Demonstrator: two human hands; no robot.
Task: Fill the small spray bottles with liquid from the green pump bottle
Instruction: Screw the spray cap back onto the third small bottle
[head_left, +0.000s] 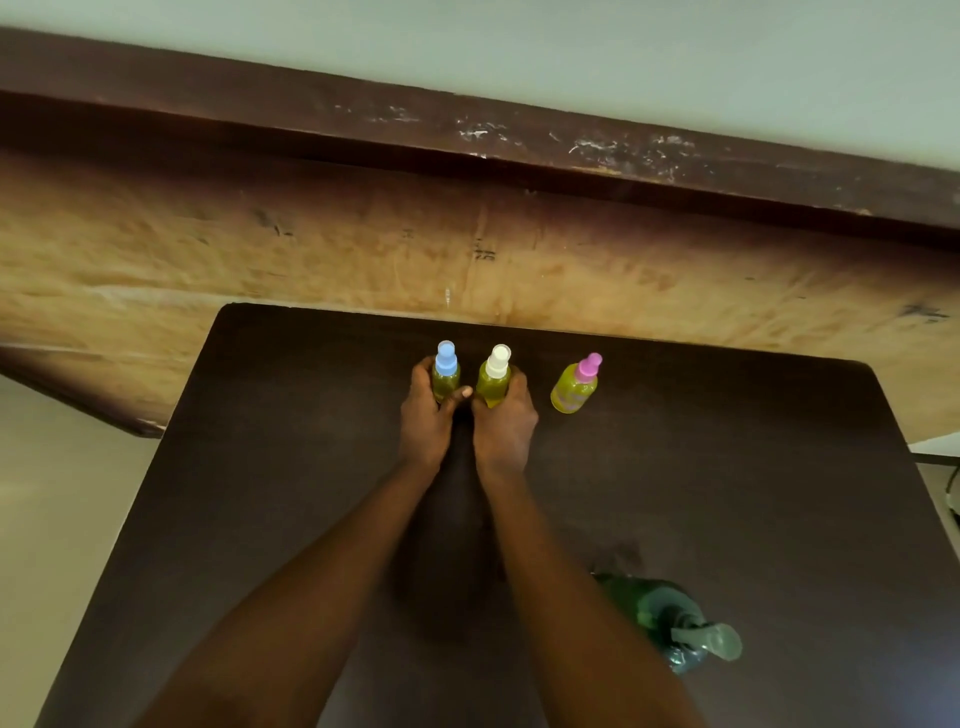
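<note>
- the left hand (423, 415) is clamped on the blue-capped spray bottle (445, 375). its fingers wrap round the far side of the body and the thumb crosses the front.
- the right hand (504, 426) grips the white-capped spray bottle (495, 378) the same way, low on the body, with the cap and shoulder showing above the fingers.
- the two hands lie side by side, very close together. the left thumb tip reaches toward the right hand, but i cannot tell whether they touch.
- both held bottles stand upright on the dark surface (727, 467), near its far edge, with their bases hidden behind the hands.
- the pink-capped spray bottle (574, 392) stands free to the right of the white-capped one, apart from both hands. it completes a row of three and looks tilted to the right in this wide view.
- all three small bottles hold yellow-green liquid and have their caps on.
- the green pump bottle (660, 618) stands at the near right of the surface, well apart from the row and just beside the right forearm. its pale pump head points right, and it is blurred.
- behind the surface rises a worn light wooden panel (311, 249), topped by a dark ledge (467, 130) with white scuffs, and a pale wall (571, 47) lies above that.
- a pale floor (57, 519) shows at the left.
</note>
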